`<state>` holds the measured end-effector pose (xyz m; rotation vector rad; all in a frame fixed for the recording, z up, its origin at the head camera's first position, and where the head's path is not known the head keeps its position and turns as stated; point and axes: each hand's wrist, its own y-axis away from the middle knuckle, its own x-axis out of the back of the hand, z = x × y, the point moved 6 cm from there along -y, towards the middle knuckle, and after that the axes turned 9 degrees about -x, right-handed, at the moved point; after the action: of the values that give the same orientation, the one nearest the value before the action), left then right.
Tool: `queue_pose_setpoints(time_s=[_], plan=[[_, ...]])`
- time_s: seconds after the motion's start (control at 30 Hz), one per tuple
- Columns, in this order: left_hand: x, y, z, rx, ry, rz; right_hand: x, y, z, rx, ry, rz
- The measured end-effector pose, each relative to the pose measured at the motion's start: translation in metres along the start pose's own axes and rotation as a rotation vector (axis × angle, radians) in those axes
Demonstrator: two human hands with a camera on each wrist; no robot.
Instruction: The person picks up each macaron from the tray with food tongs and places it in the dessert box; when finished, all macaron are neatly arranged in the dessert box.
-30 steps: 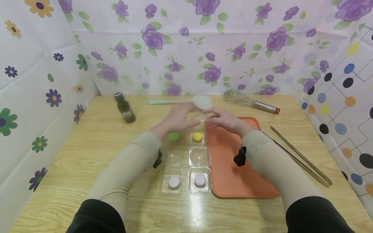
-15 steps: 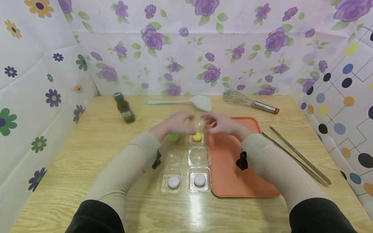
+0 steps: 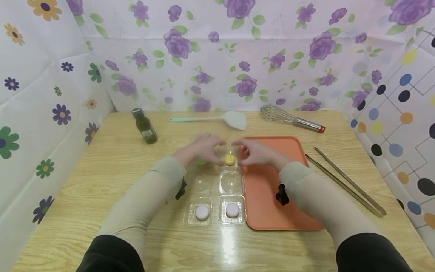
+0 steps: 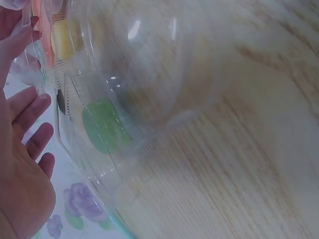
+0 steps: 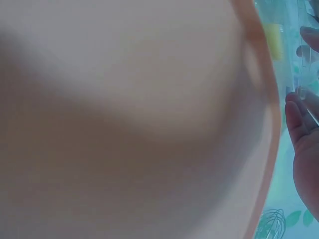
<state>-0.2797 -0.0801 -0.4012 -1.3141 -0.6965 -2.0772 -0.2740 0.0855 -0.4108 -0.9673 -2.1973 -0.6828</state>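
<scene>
My left hand (image 3: 204, 148) and right hand (image 3: 256, 152) face each other over the far clear plastic box with a yellow macaron (image 3: 229, 159). Thumbs and fingers of both hands hold the edges of its clear lid (image 4: 34, 64) from either side; the lid is hard to see in the head view. Below my left hand sits a green macaron (image 4: 104, 127) in another clear box, mostly covered by that hand in the head view. Nearer me, two pale lilac macarons (image 3: 202, 212) lie in their own boxes, whose clear lids (image 3: 232, 183) are folded back.
An orange tray (image 3: 272, 206) lies right of the boxes, partly under my right hand. Tongs (image 3: 346, 181) are farther right. Along the back are a dark bottle (image 3: 146, 128), a spatula (image 3: 234, 120) and a whisk (image 3: 289, 117). Patterned cloth (image 3: 210, 56) hangs behind.
Both hands have come toward me and lower, from behind the yellow macaron to either side of it, bringing the clear lid along. Everything else on the table stays put.
</scene>
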Motion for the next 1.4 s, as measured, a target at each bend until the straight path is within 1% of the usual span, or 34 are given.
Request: queue_pose_setpoints(time_s=[0.13, 0.23, 0.6, 0.7, 0.93, 1.2, 1.4], plan=[[-0.0024, -0.0006, -0.0001, -0.007, -0.021, -0.020, -0.0021, -0.0003, -0.0003, 0.028, 0.002, 0.005], [-0.0038, -0.0005, 0.0005, -0.008, -0.033, -0.032, -0.0039, -0.0011, 0.0006, 0.031, 0.012, 0.000], [-0.0053, -0.0004, 0.0036, 0.004, -0.103, -0.078, -0.0082, -0.0052, 0.0051, -0.010, 0.048, -0.014], [-0.0046, 0.0003, 0.0052, 0.008, -0.117, -0.083, -0.0082, -0.0049, 0.0040, -0.021, 0.047, -0.025], [-0.0042, 0.0003, 0.0064, -0.004, -0.128, -0.089, -0.0079, -0.0034, -0.0004, -0.037, 0.063, -0.057], [-0.0038, -0.0002, 0.0077, -0.029, -0.125, -0.092, -0.0088, -0.0051, -0.0001, -0.037, 0.126, -0.060], [-0.0041, -0.0016, 0.0085, -0.033, -0.129, -0.086, -0.0090, -0.0058, -0.0003, -0.025, 0.132, -0.052]])
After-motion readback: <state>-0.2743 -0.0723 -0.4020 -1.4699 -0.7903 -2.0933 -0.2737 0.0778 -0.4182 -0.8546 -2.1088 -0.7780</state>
